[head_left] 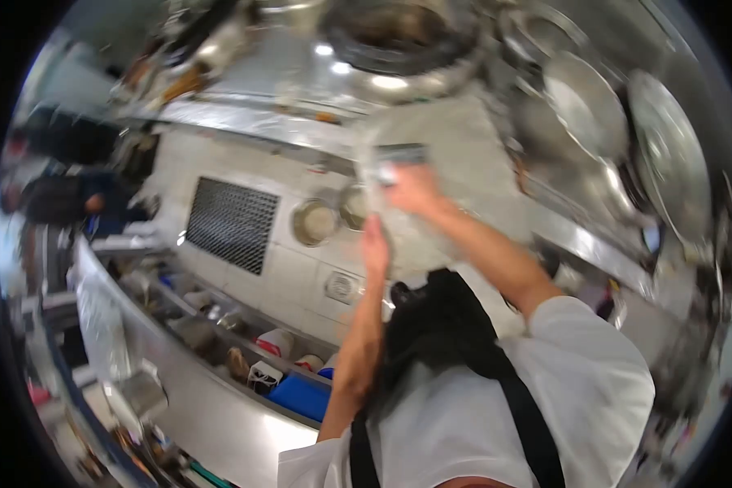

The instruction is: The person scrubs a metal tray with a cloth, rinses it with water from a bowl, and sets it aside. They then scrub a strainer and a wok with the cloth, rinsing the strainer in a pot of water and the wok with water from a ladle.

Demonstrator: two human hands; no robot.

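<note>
Reaching up toward a tiled wall (301, 268), a person in a white shirt and dark apron straps raises both arms; whether these are the wearer's own hands or a co-worker's cannot be told through the blur. The steel counter (195, 390) runs below the wall, with tubs and a blue container (301, 396) on its lower shelf. A dark vent grille (232, 224) sits in the wall's left part. Pans (586, 106) hang right of the wall. The right hand (415, 191) grasps a clear plastic sheet or bag (382, 167) high against the wall. The left hand (374, 244), just below, touches the same sheet; its finger grip cannot be told. No writing is legible.
</note>
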